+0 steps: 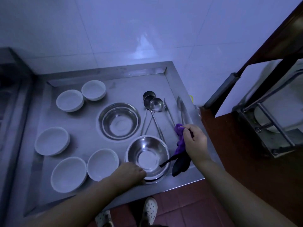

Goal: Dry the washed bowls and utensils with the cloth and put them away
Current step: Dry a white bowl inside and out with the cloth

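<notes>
The left hand [131,171] curls its fingers [142,174] over the near rim of a steel bowl [147,157], gripping it at the counter's [91,128] front edge; nothing lies inside. The right hand [194,141] pinches a purple cloth [179,138], which hangs down beside that bowl. Behind sits a wider steel basin [119,120], holding nothing. Three ladles [153,104] and tongs [181,108] lie to its right; five white bowls [69,100] stand left, nothing in them.

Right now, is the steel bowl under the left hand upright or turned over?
Upright. The steel bowl shows its open mouth and shiny inside bottom to the camera, while the left hand grips its near rim.
</notes>
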`<state>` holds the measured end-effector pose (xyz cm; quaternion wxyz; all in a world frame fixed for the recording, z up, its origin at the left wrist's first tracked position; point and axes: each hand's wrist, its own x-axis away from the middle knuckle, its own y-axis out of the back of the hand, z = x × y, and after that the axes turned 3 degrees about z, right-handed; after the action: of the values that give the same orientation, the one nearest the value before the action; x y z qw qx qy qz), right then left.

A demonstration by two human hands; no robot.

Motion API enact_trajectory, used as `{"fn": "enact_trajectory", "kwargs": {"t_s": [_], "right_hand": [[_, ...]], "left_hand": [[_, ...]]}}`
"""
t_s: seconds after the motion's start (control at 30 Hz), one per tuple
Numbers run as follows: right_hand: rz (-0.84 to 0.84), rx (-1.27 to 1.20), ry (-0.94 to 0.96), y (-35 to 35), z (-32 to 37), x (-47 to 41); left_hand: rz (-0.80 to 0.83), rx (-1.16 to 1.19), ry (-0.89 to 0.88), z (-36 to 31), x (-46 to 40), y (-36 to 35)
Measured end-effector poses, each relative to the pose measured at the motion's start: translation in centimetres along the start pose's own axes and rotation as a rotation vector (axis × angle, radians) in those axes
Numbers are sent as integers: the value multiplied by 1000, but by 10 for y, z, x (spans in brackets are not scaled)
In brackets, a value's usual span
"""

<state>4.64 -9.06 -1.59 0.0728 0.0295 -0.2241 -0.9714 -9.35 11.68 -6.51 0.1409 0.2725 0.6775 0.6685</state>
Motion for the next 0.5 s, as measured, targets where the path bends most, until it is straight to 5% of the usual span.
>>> {"fn": "enact_trajectory", "kwargs": {"t_s": [0.3, 0.43, 0.5], "right_hand": [[46, 13, 12, -19, 15, 5], [67, 26, 57, -31, 25, 8], [72, 28, 74, -38, 34, 9]], "left_hand": [[-121, 42, 92, 3, 11, 2], [-333, 141, 337, 33, 36, 16], [-286, 137, 547, 53, 55, 14]]}}
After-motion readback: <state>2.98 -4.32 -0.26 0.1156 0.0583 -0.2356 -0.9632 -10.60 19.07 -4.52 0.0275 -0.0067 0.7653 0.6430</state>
